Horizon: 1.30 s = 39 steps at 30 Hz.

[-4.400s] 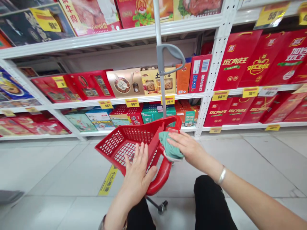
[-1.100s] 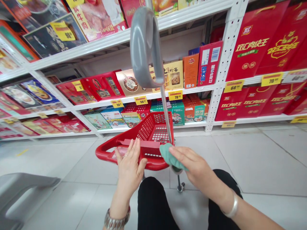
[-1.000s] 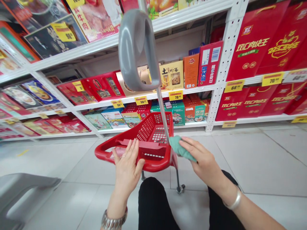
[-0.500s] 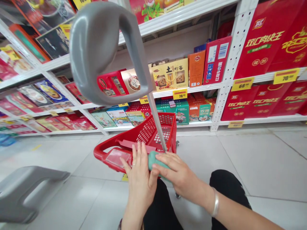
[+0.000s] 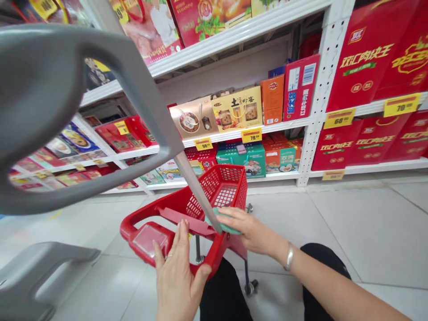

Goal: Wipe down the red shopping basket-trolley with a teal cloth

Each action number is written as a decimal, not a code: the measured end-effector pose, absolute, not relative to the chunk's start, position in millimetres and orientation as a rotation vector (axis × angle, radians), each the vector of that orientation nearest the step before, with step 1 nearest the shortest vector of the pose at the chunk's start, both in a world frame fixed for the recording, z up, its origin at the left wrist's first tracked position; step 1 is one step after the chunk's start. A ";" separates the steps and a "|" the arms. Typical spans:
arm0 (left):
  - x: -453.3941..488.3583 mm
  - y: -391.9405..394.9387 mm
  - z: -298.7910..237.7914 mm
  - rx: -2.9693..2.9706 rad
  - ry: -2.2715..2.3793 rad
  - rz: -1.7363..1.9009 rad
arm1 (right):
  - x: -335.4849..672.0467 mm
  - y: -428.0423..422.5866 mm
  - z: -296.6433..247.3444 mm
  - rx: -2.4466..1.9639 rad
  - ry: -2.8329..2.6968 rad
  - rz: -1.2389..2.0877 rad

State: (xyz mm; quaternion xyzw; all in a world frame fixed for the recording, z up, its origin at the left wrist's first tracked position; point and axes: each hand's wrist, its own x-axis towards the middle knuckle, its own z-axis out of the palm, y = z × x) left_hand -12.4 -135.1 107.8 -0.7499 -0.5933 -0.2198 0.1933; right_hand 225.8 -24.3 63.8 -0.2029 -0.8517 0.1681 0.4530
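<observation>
A red shopping cart [image 5: 244,178] with a lattice basket stands in front of me. My left hand [image 5: 179,267] lies with spread fingers on the cart's red handle frame [image 5: 132,225], beside its clear panel. My right hand [image 5: 245,225] presses a green cloth [image 5: 229,228] against the cart's rim, at the foot of a metal pole [image 5: 197,185]. Part of the cloth is hidden under the fingers and behind the pole. That pole leads up to a large grey plastic loop [image 5: 133,67] close to the camera.
White shelves [image 5: 302,147] with boxed goods and yellow price tags run behind the cart. Red gift boxes [image 5: 364,58] fill the right bay. A second grey plastic loop [image 5: 40,267] stands at lower left on the tiled floor [image 5: 110,272]. My black-clad knees flank the cart's near end.
The grey loop and pole have tilted left and closer to the camera. My left hand has shifted left and down along the handle frame. The cloth in my right hand now sits behind the pole's foot.
</observation>
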 end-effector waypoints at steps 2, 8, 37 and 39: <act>-14.6 -134.4 109.8 -2.117 -1.651 -0.593 | 214.6 -2.0 53.8 -0.486 -2.174 0.479; -17.1 -121.9 114.1 -2.116 -1.724 -0.533 | 208.7 80.7 33.4 -0.808 -2.171 0.607; -38.3 -85.0 127.7 -1.801 -1.941 -0.214 | 181.5 -26.4 20.1 -0.917 -2.152 0.198; -41.8 -84.0 126.0 -1.753 -1.936 -0.202 | 170.5 -38.0 28.5 -0.879 -2.174 0.160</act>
